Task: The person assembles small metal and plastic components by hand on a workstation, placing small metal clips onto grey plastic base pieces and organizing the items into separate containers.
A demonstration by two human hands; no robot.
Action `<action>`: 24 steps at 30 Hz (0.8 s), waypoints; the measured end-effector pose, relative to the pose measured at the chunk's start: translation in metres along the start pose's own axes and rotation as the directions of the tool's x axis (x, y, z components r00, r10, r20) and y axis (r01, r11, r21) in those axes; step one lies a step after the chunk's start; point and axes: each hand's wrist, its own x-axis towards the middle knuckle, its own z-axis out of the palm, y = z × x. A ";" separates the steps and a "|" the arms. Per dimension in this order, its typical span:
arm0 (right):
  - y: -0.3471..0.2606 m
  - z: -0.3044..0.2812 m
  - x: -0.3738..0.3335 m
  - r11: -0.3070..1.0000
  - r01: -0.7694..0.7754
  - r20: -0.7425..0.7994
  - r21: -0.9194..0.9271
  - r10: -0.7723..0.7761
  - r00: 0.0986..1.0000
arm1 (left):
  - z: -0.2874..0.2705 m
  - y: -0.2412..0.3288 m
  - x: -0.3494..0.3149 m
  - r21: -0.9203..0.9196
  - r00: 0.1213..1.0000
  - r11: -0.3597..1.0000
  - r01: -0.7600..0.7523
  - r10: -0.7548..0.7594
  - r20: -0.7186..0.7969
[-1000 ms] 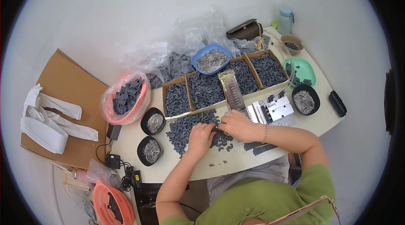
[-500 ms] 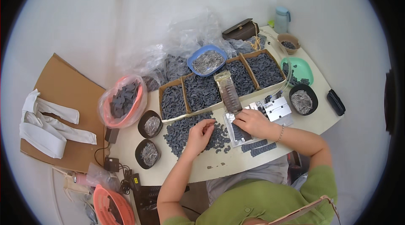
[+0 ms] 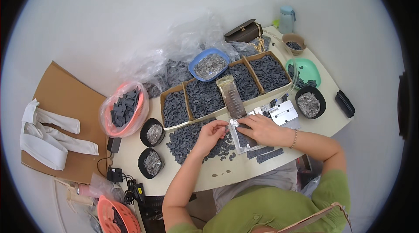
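My left hand [image 3: 211, 136] is over the right part of a loose pile of small dark grey pieces [image 3: 187, 141]. Its thumb and fingertips are pinched together beside the left edge of a silver metal fixture [image 3: 238, 146]; anything between them is too small to make out. My right hand [image 3: 263, 131] lies across that fixture with its fingers stretched toward the upper left corner, covering part of the dark pieces there. A long clear packet of brown ribbed items [image 3: 235, 102] leans from the box down to the fixture's far end.
Behind the pile stands a divided cardboard box [image 3: 187, 102] of grey pieces, with a blue bowl [image 3: 210, 78] of metal pins on it. Black bowls of pins [image 3: 151, 163] [image 3: 310, 117] flank the work. Grey strips [image 3: 267, 154] lie near the front edge; a metal device [image 3: 283, 113] sits right.
My left hand has come right, up close to the fixture's left edge. The right hand's fingers have stretched out further over the fixture. The whole view has shifted slightly.
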 end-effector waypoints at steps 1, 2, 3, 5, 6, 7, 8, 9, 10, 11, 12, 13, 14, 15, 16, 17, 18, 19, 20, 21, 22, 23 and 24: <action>0.001 -0.003 -0.001 0.999 -0.033 -0.025 0.029 0.034 0.999 | 0.004 -0.004 0.006 0.055 0.999 0.997 -0.045 0.044 0.020; 0.003 -0.007 -0.004 0.996 -0.073 -0.049 0.057 0.076 0.996 | 0.016 -0.002 0.010 0.123 0.991 0.984 -0.129 0.134 -0.029; 0.006 -0.013 -0.006 0.990 -0.111 -0.074 0.085 0.118 0.990 | 0.021 0.003 0.011 0.295 0.979 0.937 -0.184 0.202 -0.032; 0.020 -0.030 -0.017 0.980 -0.174 -0.093 0.101 0.183 0.979 | 0.035 0.014 0.013 0.600 0.939 0.749 -0.283 0.345 0.013; 0.029 -0.039 -0.024 0.975 -0.203 -0.122 0.089 0.213 0.970 | 0.038 0.012 0.014 0.636 0.889 0.677 -0.370 0.457 0.031; 0.039 -0.048 -0.031 0.970 -0.230 -0.151 0.079 0.240 0.959 | 0.041 0.011 0.014 0.646 0.887 0.672 -0.362 0.462 0.017; 0.052 -0.056 -0.040 0.947 -0.302 -0.200 0.112 0.319 0.926 | 0.044 0.009 0.014 0.652 0.883 0.668 -0.359 0.469 0.007; 0.069 -0.064 -0.048 0.921 -0.363 -0.268 0.144 0.389 0.881 | 0.045 0.008 0.013 0.664 0.881 0.662 -0.348 0.474 -0.011; 0.087 -0.074 -0.056 0.892 -0.415 -0.332 0.180 0.453 0.828 | 0.045 0.005 0.014 0.685 0.864 0.631 -0.364 0.503 -0.004; 0.103 -0.086 -0.061 0.780 -0.589 -0.326 0.212 0.625 0.710 | 0.044 0.000 0.015 0.707 0.849 0.600 -0.374 0.529 -0.001; 0.130 -0.089 -0.075 0.731 -0.638 -0.389 0.242 0.675 0.626 | 0.045 -0.002 0.015 0.729 0.833 0.569 -0.381 0.553 0.004; 0.158 -0.092 -0.093 0.655 -0.733 -0.384 0.186 0.735 0.559 | 0.050 -0.001 0.016 0.743 0.814 0.538 -0.399 0.581 0.016; 0.180 -0.091 -0.103 0.620 -0.778 -0.360 0.102 0.752 0.552 | 0.053 0.002 0.015 0.763 0.794 0.505 -0.405 0.608 0.019; 0.195 -0.088 -0.111 0.610 -0.792 -0.302 0.030 0.760 0.575 | 0.054 0.004 0.014 0.782 0.773 0.472 -0.407 0.634 0.019; 0.208 -0.082 -0.115 0.607 -0.793 -0.238 -0.038 0.766 0.598 | 0.051 0.001 0.014 0.795 0.760 0.448 -0.409 0.650 0.025; 0.221 -0.073 -0.118 0.606 -0.788 -0.170 -0.106 0.770 0.615 | 0.050 -0.001 0.014 0.795 0.763 0.452 -0.405 0.647 0.020; 0.228 -0.067 -0.117 0.637 -0.743 -0.139 -0.205 0.733 0.666 | 0.049 -0.003 0.013 0.796 0.766 0.457 -0.396 0.643 0.013; 0.234 -0.064 -0.120 0.617 -0.735 -0.119 -0.280 0.737 0.665 | 0.048 -0.004 0.012 0.798 0.770 0.462 -0.388 0.639 0.005; 0.232 -0.063 -0.115 0.605 -0.716 -0.090 -0.349 0.739 0.668 | 0.046 -0.007 0.009 0.796 0.769 0.466 -0.385 0.639 -0.002; 0.230 -0.062 -0.109 0.590 -0.691 -0.062 -0.417 0.740 0.670 | 0.046 -0.009 0.009 0.795 0.769 0.471 -0.383 0.640 -0.009; 0.229 -0.063 -0.106 0.545 -0.708 -0.061 -0.448 0.772 0.633 | 0.046 -0.010 0.008 0.792 0.768 0.476 -0.381 0.640 -0.015; 0.229 -0.066 -0.105 0.498 -0.722 -0.060 -0.479 0.802 0.594 | 0.047 -0.010 0.008 0.803 0.750 0.444 -0.396 0.662 0.004; 0.225 -0.070 -0.097 0.454 -0.730 -0.063 -0.510 0.827 0.558 | 0.048 -0.009 0.009 0.816 0.729 0.410 -0.408 0.685 0.020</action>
